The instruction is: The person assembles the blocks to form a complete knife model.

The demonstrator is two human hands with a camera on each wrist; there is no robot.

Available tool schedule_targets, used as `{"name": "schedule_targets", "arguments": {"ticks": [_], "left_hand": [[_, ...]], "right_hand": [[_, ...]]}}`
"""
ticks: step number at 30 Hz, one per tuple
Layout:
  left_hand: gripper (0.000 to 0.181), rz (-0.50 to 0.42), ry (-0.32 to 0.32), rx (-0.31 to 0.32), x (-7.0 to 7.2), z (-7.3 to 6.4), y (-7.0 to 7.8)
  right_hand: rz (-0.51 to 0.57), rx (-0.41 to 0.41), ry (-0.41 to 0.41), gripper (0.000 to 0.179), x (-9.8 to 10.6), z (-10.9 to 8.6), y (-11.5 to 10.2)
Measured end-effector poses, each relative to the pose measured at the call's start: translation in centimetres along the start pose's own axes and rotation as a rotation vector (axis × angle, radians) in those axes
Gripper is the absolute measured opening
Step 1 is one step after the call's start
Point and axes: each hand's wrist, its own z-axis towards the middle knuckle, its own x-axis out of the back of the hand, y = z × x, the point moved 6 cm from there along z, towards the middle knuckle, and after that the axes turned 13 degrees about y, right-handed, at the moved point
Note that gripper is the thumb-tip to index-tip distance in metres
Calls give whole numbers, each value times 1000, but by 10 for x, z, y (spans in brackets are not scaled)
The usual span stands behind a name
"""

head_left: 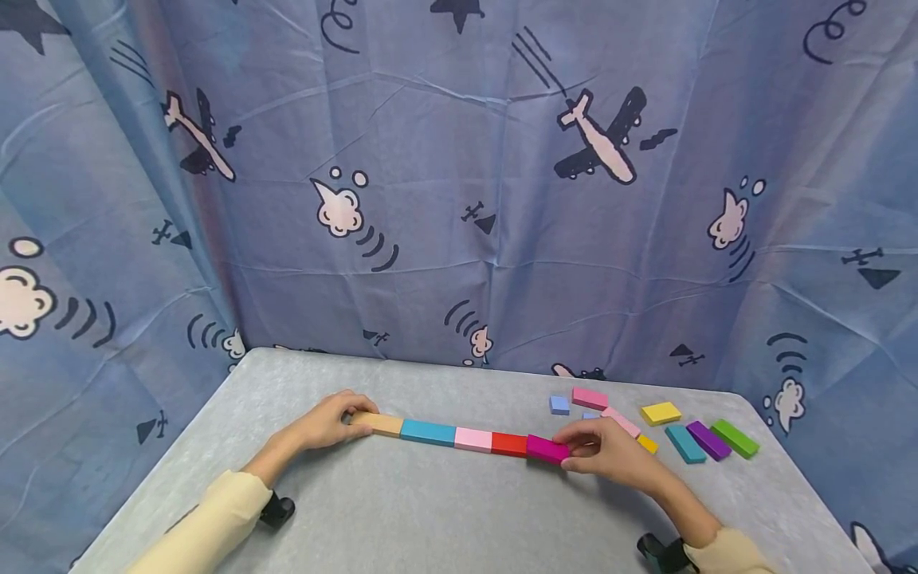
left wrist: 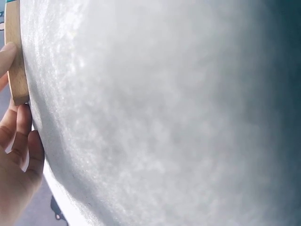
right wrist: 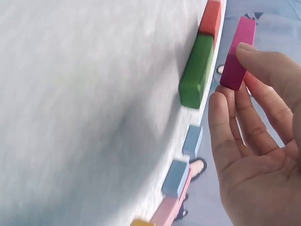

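Note:
A row of toy blocks runs across the table: a tan wooden block (head_left: 381, 423), a blue block (head_left: 428, 432), a light pink block (head_left: 473, 439) and a red block (head_left: 510, 444). A dark green block (right wrist: 197, 70) adjoins the red one in the right wrist view; in the head view it is hidden. My left hand (head_left: 335, 419) grips the tan block's outer end, thumb along its near side. Between thumb and fingers, my right hand (head_left: 610, 456) pinches a magenta block (right wrist: 238, 52), raised off the table near the row's right end.
Loose blocks lie behind and right of my right hand: two small light blue ones (head_left: 559, 405), pink ones (head_left: 590, 398), yellow ones (head_left: 661, 412), a teal one (head_left: 685, 444), a purple one (head_left: 708, 441) and a bright green one (head_left: 735, 438). A patterned curtain (head_left: 430, 303) hangs behind the table (head_left: 402, 518).

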Motion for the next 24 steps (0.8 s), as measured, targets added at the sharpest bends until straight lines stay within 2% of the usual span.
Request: {"name": "schedule_targets", "arguments": {"ticks": [5,12,24], "left_hand": [[20,-2,2,-6,1,-1,1],[20,-8,-3,-7,0,-1,1],[21,-10,3,-16,-1,-1,0]], "right_hand": [[-6,-3,-11,31,-16,5,-6],[46,-18,-50,31,-38,13,-15],[11,51,-71,29,-64,29,-28]]}}
